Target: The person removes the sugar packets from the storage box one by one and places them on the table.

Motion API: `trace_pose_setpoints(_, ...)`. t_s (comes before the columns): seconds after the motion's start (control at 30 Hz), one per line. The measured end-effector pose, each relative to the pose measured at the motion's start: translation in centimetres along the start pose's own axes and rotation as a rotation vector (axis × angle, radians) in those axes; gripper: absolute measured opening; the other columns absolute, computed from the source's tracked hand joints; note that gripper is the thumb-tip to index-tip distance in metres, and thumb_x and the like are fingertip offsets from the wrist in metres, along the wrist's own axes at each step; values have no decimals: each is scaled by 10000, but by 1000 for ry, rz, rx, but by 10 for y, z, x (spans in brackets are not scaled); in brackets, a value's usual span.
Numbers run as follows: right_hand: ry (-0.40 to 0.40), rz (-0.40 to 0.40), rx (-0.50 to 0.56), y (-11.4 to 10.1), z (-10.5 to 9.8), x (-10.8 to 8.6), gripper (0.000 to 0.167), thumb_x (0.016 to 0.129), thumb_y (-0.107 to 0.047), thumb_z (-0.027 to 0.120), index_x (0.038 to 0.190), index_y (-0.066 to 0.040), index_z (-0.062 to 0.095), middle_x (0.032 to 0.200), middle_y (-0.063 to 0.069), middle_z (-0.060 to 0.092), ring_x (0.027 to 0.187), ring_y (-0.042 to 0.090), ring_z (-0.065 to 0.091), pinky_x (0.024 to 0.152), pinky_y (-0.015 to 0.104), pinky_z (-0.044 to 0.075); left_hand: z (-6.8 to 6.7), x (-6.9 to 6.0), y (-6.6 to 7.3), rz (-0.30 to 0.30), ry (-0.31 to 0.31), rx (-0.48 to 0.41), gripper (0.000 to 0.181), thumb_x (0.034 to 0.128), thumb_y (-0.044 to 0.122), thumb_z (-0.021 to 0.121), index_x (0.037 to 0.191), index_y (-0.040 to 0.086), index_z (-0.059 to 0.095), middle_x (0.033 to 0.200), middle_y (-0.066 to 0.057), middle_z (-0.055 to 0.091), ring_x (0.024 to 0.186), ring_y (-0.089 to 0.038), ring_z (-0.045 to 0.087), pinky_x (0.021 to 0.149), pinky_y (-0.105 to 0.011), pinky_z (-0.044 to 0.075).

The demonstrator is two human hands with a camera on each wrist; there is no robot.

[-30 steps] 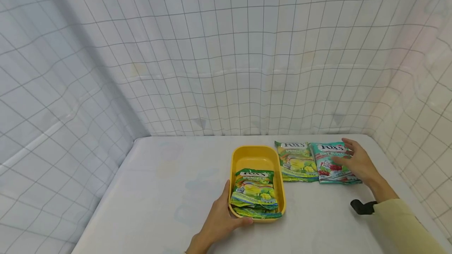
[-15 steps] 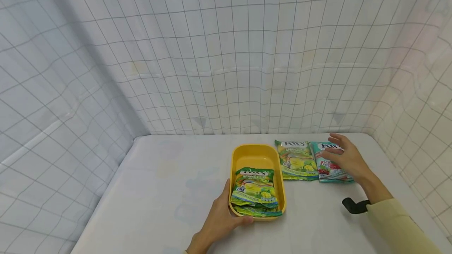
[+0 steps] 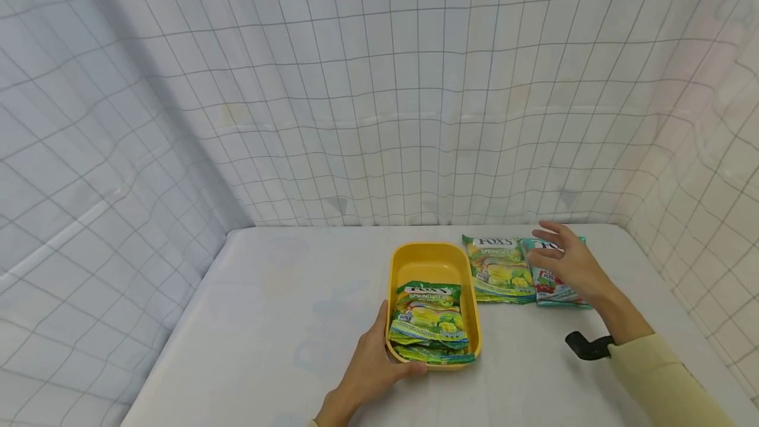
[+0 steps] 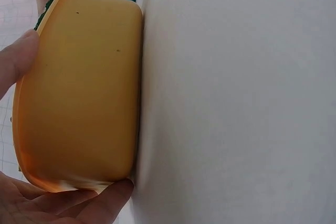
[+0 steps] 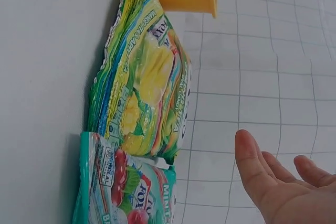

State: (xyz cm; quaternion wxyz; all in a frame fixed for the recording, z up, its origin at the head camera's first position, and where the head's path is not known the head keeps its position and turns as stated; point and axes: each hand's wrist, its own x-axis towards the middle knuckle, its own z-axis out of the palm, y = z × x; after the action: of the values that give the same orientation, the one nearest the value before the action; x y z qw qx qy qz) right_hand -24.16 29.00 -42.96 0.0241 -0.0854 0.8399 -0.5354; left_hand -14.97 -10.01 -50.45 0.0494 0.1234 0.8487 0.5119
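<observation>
While the left hand (image 3: 367, 368) grasps the yellow tray (image 3: 428, 261) at its near left corner, the right hand (image 3: 574, 270), empty with fingers parted, hangs above the teal packet (image 3: 553, 292), right of the tray. Green packets (image 3: 501, 270) lie on the desk (image 3: 284, 321) between tray and teal packet; similar pouches (image 3: 429, 315) occupy the tray's near half. Glossy and pliable, the packets are probably light, somewhat slippery, best pinched along a flat end.
</observation>
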Motion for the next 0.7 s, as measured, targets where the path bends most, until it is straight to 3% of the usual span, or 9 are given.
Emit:
trace_pose_setpoints(0.13, -5, 19, 40, -5, 7, 1, 878, 1002, -308, 685, 1629, -60, 123, 1594, 270, 309, 1371, 489, 414, 1020, 600, 444, 1, 0, -1, -5, -2, 2, 1285, 689, 555, 910, 1642, 139, 155, 1486, 48, 509, 1337, -161, 494, 1110, -492, 394)
trace_pose_setpoints(0.3, -20, 82, 93, -13, 17, -2, 900, 993, -339, 691, 1632, -67, 119, 1598, 272, 302, 1389, 503, 381, 1064, 674, 357, 1, 0, -1, -11, 0, 10, 1281, 687, 555, 912, 1641, 141, 164, 1466, 50, 527, 1314, -160, 514, 1097, -489, 408)
trace_pose_setpoints(0.7, -73, 92, 193, -32, 42, -8, 908, 975, -359, 715, 1621, -64, 149, 1586, 245, 337, 1270, 456, 544, 1037, 589, 443, -1, 1, -1, 10, -2, 1, 1262, 690, 542, 914, 1638, 144, 182, 1470, 77, 518, 1317, -136, 507, 1102, -466, 408)
